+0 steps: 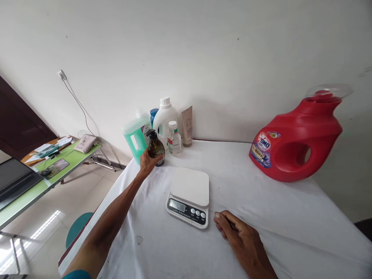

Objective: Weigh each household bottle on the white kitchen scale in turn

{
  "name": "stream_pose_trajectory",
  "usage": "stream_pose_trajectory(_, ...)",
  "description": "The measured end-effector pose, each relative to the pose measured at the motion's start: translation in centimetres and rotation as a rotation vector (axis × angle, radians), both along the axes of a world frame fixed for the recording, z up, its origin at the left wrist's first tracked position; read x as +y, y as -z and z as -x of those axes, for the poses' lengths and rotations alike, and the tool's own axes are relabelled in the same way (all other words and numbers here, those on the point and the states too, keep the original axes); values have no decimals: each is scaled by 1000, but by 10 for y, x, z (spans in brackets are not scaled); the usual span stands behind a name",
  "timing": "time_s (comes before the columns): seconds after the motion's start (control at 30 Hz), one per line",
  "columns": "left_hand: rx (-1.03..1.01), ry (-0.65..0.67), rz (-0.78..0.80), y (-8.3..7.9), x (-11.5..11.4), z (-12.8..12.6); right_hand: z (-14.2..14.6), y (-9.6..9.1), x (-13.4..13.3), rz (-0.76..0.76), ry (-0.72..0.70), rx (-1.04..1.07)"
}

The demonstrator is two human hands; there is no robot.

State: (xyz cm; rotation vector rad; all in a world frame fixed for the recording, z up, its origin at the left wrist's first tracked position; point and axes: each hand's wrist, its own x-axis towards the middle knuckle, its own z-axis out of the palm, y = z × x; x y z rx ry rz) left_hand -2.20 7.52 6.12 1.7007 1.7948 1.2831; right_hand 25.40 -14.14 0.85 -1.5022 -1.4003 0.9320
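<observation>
My left hand [147,162] is stretched out to the back left of the table and wraps round a dark brown pump bottle [156,147], which stands upright on the white cloth. My right hand [240,236] rests on the cloth near the front, fingers curled loosely with nothing visible in them, just right of a white digital kitchen scale [190,193]. The scale's platform is bare.
Behind the pump bottle stand a green liquid jug [135,137], a white bottle [165,116], a small clear bottle [173,139] and a beige tube [187,126]. A big red detergent jug [296,141] sits at the right. A green side table [43,182] with a laptop stands left.
</observation>
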Motion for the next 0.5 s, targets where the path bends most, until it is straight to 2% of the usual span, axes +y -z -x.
stream_pose_trajectory(0.1,-1,-37,-2,7,12,-1,0,-1,0,9,-2,-12)
stream_pose_trajectory(0.3,11,-32,-24,9,23,-6,-1,4,1,22,-9,-26)
stream_pose_trajectory(0.4,-17,-11,-25,8,16,-6,0,7,1,5,-5,-4)
stream_pose_trajectory(0.5,-74,-15,-67,-1,-5,-5,1,8,0,12,-4,55)
